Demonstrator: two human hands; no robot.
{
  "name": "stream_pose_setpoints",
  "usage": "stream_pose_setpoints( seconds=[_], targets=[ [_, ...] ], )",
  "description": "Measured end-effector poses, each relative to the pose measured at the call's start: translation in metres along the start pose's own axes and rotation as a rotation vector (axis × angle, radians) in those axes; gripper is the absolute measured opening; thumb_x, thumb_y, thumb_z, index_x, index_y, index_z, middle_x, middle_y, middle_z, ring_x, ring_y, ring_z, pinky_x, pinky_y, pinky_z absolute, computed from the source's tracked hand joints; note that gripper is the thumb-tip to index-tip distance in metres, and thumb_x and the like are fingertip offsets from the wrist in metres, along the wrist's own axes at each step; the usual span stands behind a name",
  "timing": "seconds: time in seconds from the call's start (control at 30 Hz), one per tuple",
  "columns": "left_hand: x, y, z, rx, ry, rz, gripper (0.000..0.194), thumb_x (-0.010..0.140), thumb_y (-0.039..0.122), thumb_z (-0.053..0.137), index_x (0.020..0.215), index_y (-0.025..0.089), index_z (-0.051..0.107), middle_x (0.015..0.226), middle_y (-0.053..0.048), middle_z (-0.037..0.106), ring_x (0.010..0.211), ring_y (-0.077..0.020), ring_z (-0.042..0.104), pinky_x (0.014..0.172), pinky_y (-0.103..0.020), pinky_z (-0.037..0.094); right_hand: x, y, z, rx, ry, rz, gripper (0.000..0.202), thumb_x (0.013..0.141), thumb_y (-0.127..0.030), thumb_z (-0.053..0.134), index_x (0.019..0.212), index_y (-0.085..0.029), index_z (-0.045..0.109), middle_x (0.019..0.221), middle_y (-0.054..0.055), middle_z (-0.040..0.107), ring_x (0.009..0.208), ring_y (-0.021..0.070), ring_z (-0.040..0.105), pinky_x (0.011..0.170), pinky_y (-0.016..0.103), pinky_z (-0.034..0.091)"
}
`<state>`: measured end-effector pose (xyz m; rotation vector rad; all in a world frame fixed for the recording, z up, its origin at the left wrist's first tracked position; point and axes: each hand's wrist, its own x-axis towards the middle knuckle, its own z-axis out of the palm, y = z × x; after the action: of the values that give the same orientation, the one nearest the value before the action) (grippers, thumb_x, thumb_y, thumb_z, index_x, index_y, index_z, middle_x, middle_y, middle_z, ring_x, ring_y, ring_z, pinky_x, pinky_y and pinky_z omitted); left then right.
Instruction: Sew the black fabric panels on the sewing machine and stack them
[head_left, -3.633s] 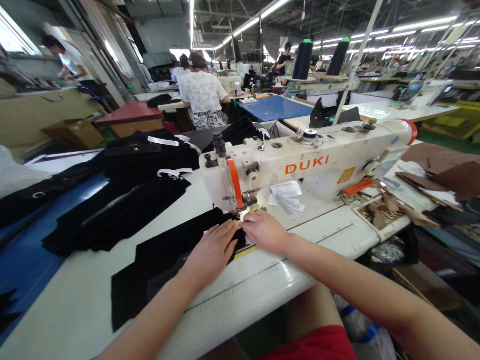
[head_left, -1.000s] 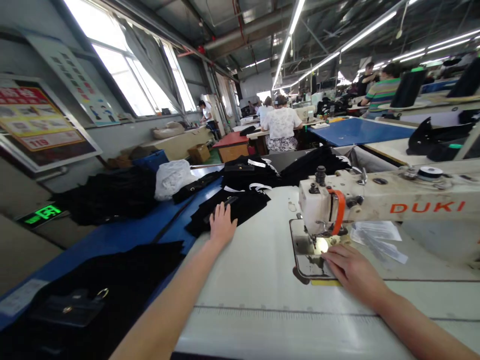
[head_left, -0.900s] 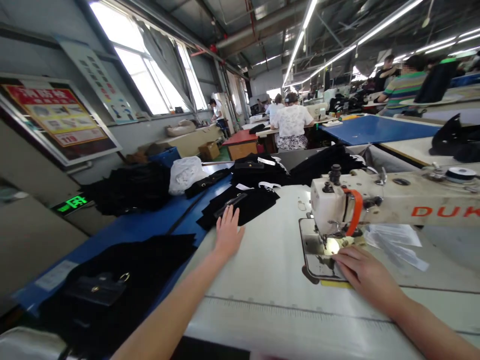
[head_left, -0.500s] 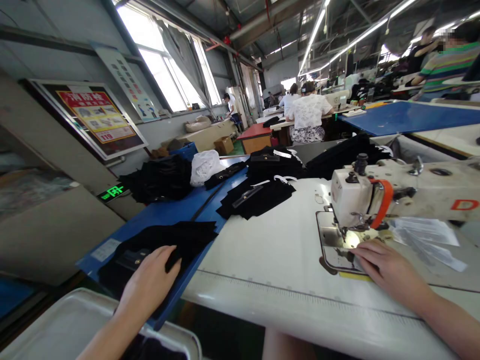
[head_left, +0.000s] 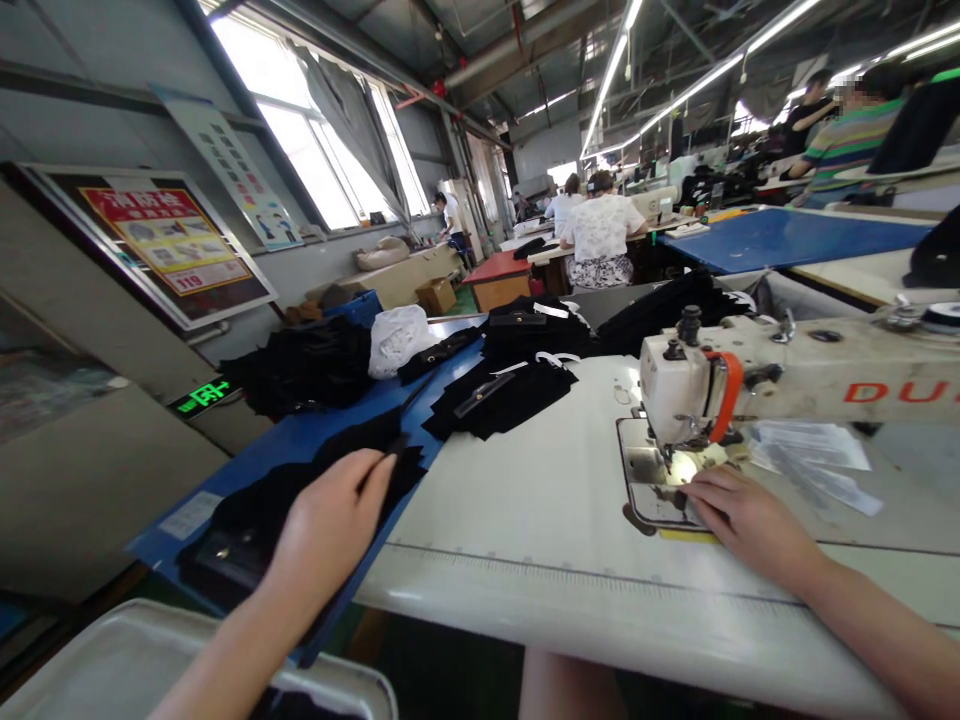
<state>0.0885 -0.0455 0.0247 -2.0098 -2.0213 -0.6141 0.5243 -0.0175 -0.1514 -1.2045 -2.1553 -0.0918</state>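
Left hand out over the blue table, thumb and forefinger pinched together on the edge of a black fabric panel, which looks partly raised above the black stack on that table. Whether one layer or more is caught can't be told; the dark cloth merges. Worth feeling for a single ply, then peeling from the edge, low and slow, so the pieces beneath don't slide. The gold-coloured fitting near the stack's lower end might snag, in my judgement; best kept clear of the lifted cloth. Right hand rests at the sewing machine, fingers bent and gathered beside the lit needle plate; can't tell if they hold anything. So close to the needle, that hand should stay quiet while the other reaches, and the foot off any pedal. A second black pile overlaps the edge of the white worktop; a wide swing could brush it.
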Motion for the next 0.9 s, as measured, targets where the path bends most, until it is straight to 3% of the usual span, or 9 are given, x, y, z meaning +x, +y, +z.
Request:
stream_pose_setpoints(
  seconds=[0.07, 0.17, 0.23, 0.37, 0.57, 0.63, 0.73, 0.83, 0.9],
  targets=[
    [-0.002, 0.040, 0.038, -0.143, -0.130, 0.072, 0.029, 0.089, 0.040, 0.038, 0.077, 0.022, 0.058, 0.080, -0.004, 0.065, 0.074, -0.0205, 0.060, 0.074, -0.032, 0.046, 0.003, -0.002, -0.001, 0.001, -0.012, 0.020, 0.028, 0.092, -0.022, 0.045, 0.092, -0.021, 0.073, 0.088, 0.009, 0.069, 0.084, 0.0216, 0.063, 0.076, 0.035, 0.053],
    [-0.008, 0.101, 0.102, -0.376, -0.354, 0.064, 0.026, 0.088, 0.033, 0.041, 0.066, 0.022, 0.051, 0.069, -0.001, 0.059, 0.067, -0.0183, 0.056, 0.067, -0.030, 0.043, 0.007, -0.008, -0.004, -0.019, -0.031, 0.040, 0.027, 0.091, -0.016, 0.046, 0.088, -0.020, 0.072, 0.085, 0.008, 0.068, 0.082, 0.0208, 0.061, 0.076, 0.034, 0.051],
    [-0.012, 0.136, 0.135, -0.463, -0.433, 0.069, 0.028, 0.087, 0.032, 0.042, 0.061, 0.022, 0.046, 0.061, 0.001, 0.054, 0.060, -0.0164, 0.053, 0.060, -0.028, 0.040, 0.007, -0.012, -0.007, -0.028, -0.036, 0.050, 0.027, 0.091, -0.015, 0.046, 0.084, -0.020, 0.072, 0.083, 0.008, 0.067, 0.081, 0.0204, 0.060, 0.076, 0.034, 0.050],
    [-0.009, 0.179, 0.163, -0.565, -0.515, 0.109, 0.031, 0.086, 0.036, 0.041, 0.059, 0.022, 0.045, 0.057, 0.003, 0.051, 0.056, -0.0156, 0.052, 0.056, -0.027, 0.038, -0.006, -0.004, -0.021, -0.027, 0.014, 0.119, 0.023, 0.090, -0.014, 0.048, 0.089, -0.019, 0.071, 0.085, 0.008, 0.067, 0.083, 0.0201, 0.059, 0.077, 0.033, 0.050],
    [0.008, 0.191, 0.168, -0.699, -0.572, 0.045, 0.034, 0.083, 0.049, 0.045, 0.068, 0.021, 0.058, 0.058, 0.002, 0.058, 0.060, -0.0193, 0.058, 0.057, -0.029, 0.042, -0.048, 0.048, -0.064, -0.228, 0.181, 0.487, 0.022, 0.089, -0.016, 0.050, 0.097, -0.018, 0.071, 0.094, 0.010, 0.068, 0.090, 0.0222, 0.061, 0.081, 0.035, 0.050],
    [0.009, 0.193, 0.170, -0.784, -0.628, 0.061, 0.037, 0.083, 0.053, 0.047, 0.076, 0.021, 0.064, 0.065, 0.001, 0.065, 0.068, -0.0209, 0.062, 0.060, -0.029, 0.047, -0.054, 0.060, -0.075, -0.274, 0.117, 0.568, 0.018, 0.088, -0.019, 0.055, 0.096, -0.017, 0.071, 0.094, 0.009, 0.068, 0.089, 0.0223, 0.061, 0.081, 0.035, 0.049],
    [0.008, 0.189, 0.174, -0.893, -0.667, 0.069, 0.052, 0.085, 0.062, 0.042, 0.092, 0.017, 0.068, 0.082, -0.004, 0.071, 0.076, -0.0223, 0.067, 0.066, -0.032, 0.053, -0.052, 0.065, -0.082, -0.271, -0.018, 0.553, 0.011, 0.085, -0.019, 0.060, 0.088, -0.018, 0.071, 0.089, 0.007, 0.068, 0.087, 0.0211, 0.059, 0.080, 0.033, 0.048],
    [0.004, 0.178, 0.179, -0.833, -0.537, 0.160, 0.056, 0.088, 0.061, 0.038, 0.106, 0.017, 0.067, 0.103, -0.009, 0.071, 0.089, -0.0238, 0.068, 0.079, -0.037, 0.056, -0.046, 0.063, -0.080, -0.273, -0.047, 0.580, 0.011, 0.086, -0.016, 0.059, 0.084, -0.017, 0.070, 0.087, 0.006, 0.067, 0.086, 0.0206, 0.059, 0.079, 0.031, 0.047],
    [0.000, 0.168, 0.184, -0.674, -0.434, 0.381, 0.050, 0.088, 0.057, 0.043, 0.114, 0.020, 0.066, 0.126, -0.009, 0.064, 0.114, -0.0265, 0.060, 0.097, -0.042, 0.049, -0.044, 0.062, -0.078, -0.291, -0.050, 0.613, 0.012, 0.086, -0.015, 0.059, 0.083, -0.017, 0.070, 0.087, 0.007, 0.067, 0.087, 0.0209, 0.059, 0.079, 0.032, 0.047]
  ],
)
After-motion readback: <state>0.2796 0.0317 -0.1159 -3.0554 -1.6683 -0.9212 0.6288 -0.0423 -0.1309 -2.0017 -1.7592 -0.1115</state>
